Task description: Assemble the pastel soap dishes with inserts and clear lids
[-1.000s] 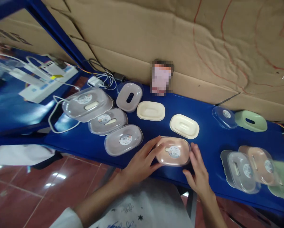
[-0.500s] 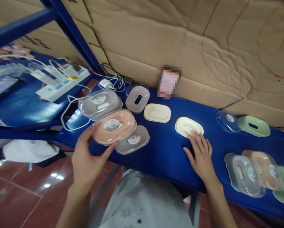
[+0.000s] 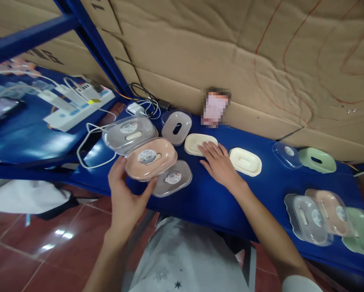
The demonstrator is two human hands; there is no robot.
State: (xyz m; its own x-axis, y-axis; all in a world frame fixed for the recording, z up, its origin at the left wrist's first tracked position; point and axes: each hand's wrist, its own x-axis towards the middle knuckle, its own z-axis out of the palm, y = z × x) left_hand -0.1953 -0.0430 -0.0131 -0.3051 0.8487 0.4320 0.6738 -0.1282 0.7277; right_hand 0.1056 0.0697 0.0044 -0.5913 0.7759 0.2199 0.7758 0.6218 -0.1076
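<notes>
Hands have traded places across the blue shelf [image 3: 218, 202] within the last second; the left hand [image 3: 125, 194], which a second ago flanked the pink lidded soap box [image 3: 150, 158] at the front middle of the shelf, now pinches that box at its near edge, thumb on one side and fingers on the other, and holds it over the row of grey lidded boxes at the left, between the rear grey box [image 3: 129, 134] and the front grey box [image 3: 173, 177]; the right hand [image 3: 219, 162], half a second ago beside the right cream tray [image 3: 245, 161], has slid leftward and lies flat, fingers spread, holding nothing, its tips on the left cream tray [image 3: 194, 144]; judging by this, the pink box is joining the finished row while a fresh tray is being sought.
</notes>
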